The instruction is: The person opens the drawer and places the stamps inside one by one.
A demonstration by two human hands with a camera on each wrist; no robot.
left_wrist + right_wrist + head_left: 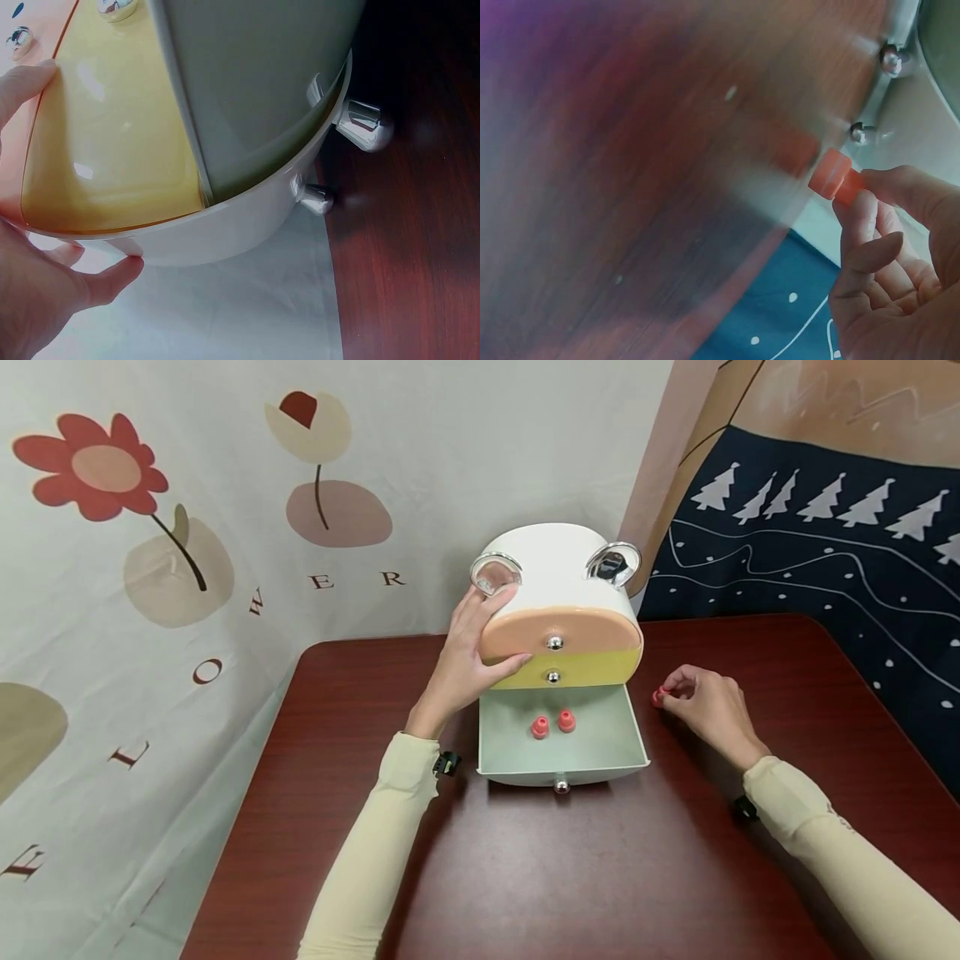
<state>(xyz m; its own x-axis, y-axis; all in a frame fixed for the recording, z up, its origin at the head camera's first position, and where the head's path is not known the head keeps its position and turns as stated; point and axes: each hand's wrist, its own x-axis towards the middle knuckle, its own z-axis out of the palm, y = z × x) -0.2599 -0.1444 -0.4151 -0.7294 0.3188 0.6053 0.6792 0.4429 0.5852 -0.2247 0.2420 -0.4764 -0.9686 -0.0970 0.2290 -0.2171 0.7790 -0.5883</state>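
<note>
A small desktop drawer cabinet (555,560) with a white shell stands on the table. Its orange drawer (517,631) and yellow drawer (592,668) are closed, while the pale green bottom drawer (517,760) is pulled out. Two small red stepped plug-like pieces (566,721) sit inside that drawer. My left hand (467,652) grips the cabinet's left side, thumb on the front and fingers along the white shell (217,240). To the right of the cabinet, my right hand (712,706) pinches another red plug-like piece (831,174), wide at one end and narrower at the other, between thumb and fingertips.
The dark red-brown table (345,718) extends around the cabinet. Behind it hangs a white flower-print cloth (450,460), with a navy tree-print cloth (810,552) at right. Two silver ring-shaped ears (613,564) stick out from the cabinet's top.
</note>
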